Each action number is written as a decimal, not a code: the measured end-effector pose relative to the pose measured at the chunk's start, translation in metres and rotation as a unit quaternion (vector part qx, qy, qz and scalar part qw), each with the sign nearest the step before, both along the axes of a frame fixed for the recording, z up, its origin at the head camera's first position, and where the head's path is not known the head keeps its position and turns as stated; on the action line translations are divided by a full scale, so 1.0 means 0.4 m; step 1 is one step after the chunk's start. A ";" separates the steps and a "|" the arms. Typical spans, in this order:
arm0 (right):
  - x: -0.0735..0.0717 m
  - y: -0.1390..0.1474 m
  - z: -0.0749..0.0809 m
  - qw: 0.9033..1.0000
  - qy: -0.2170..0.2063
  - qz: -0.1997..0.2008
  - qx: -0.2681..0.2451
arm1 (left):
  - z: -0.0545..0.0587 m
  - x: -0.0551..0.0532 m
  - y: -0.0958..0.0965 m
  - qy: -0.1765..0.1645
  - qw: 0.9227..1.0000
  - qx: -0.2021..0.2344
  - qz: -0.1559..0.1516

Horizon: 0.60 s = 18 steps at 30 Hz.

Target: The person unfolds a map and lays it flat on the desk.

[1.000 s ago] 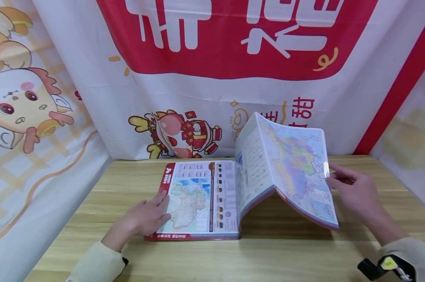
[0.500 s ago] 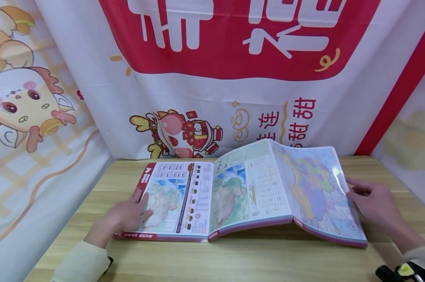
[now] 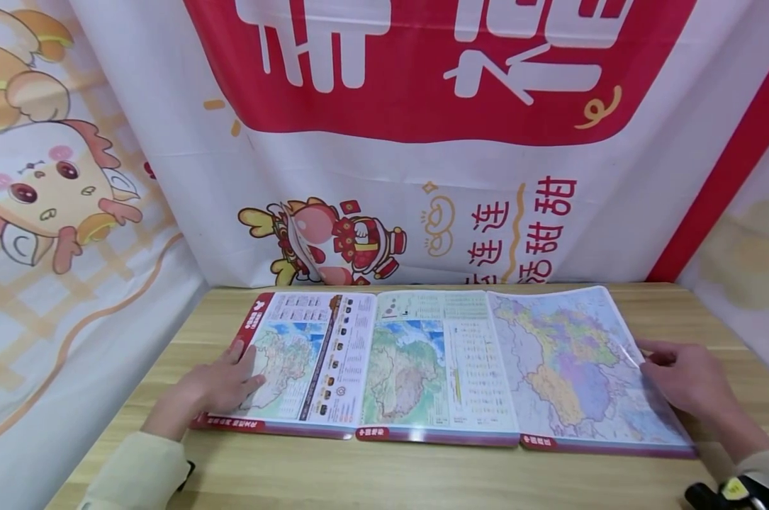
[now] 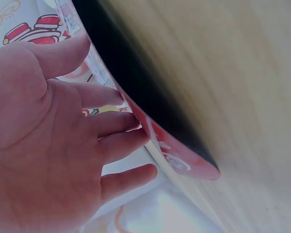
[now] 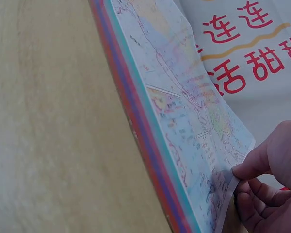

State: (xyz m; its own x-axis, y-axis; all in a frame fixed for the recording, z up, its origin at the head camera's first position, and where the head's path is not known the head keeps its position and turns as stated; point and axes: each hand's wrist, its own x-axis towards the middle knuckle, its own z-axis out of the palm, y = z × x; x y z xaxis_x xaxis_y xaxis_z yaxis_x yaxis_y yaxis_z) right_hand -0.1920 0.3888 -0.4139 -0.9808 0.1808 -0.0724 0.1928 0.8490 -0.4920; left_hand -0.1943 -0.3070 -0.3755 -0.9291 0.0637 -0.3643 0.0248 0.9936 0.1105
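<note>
A glossy folding map [image 3: 416, 375] lies spread across the table as three joined panels, with a red strip along its left side. My left hand [image 3: 221, 386] rests on the left panel [image 3: 288, 361], fingers extended. In the left wrist view that hand [image 4: 53, 131] has its fingertips at the map's red border [image 4: 184, 162]. On the other side, my right hand [image 3: 687, 375] holds the outer edge of the right panel [image 3: 563, 375]. The right wrist view shows the thumb of the right hand [image 5: 281, 170] on top of that edge, other fingers curled underneath; several coloured layers [image 5: 136, 116] show along the map's near side.
The wooden table [image 3: 358, 471] extends in front of the map. A white and red printed cloth [image 3: 390, 170] hangs right behind the table's back edge, and another printed cloth [image 3: 46, 297] stands at the left. A black wrist strap [image 3: 722, 492] is on the right sleeve.
The raised middle and right panels have come down and spread to the right, flattening out. My right hand moved right and slightly down with the edge; my left hand slid left with the left panel.
</note>
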 end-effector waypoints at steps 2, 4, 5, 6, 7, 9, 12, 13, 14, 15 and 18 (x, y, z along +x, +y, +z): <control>-0.001 0.000 -0.003 1.000 0.003 0.002 0.009 | -0.003 -0.001 -0.002 0.003 1.000 -0.002 -0.001; -0.002 -0.002 -0.005 1.000 0.003 0.004 0.016 | -0.005 -0.002 -0.004 0.005 1.000 -0.004 -0.002; -0.002 -0.003 -0.006 1.000 0.002 0.005 0.017 | -0.007 -0.002 -0.004 0.008 1.000 -0.004 -0.003; -0.002 -0.004 -0.006 1.000 0.001 0.008 0.017 | -0.008 -0.002 -0.005 0.010 1.000 -0.005 -0.003; -0.002 -0.005 -0.007 1.000 -0.001 0.009 0.018 | -0.009 -0.002 -0.005 0.012 1.000 -0.004 -0.003; -0.002 -0.009 -0.009 1.000 0.003 0.016 0.020 | -0.010 -0.001 -0.005 0.016 1.000 -0.004 -0.002; -0.004 -0.018 -0.004 0.999 0.003 0.025 0.028 | -0.011 0.001 -0.003 0.028 1.000 -0.003 -0.010; -0.006 -0.022 -0.001 0.999 0.003 0.028 0.031 | -0.009 0.002 -0.001 0.035 0.999 -0.002 -0.013; -0.008 -0.026 0.001 0.999 0.008 0.033 0.035 | -0.008 0.002 0.003 0.046 0.999 -0.002 -0.019; -0.009 -0.032 0.004 0.999 0.007 0.036 0.036 | -0.007 0.003 0.008 0.059 0.998 -0.001 -0.024; -0.015 -0.064 0.017 0.995 0.034 0.056 0.072 | 0.001 -0.001 0.039 0.108 0.993 -0.004 -0.036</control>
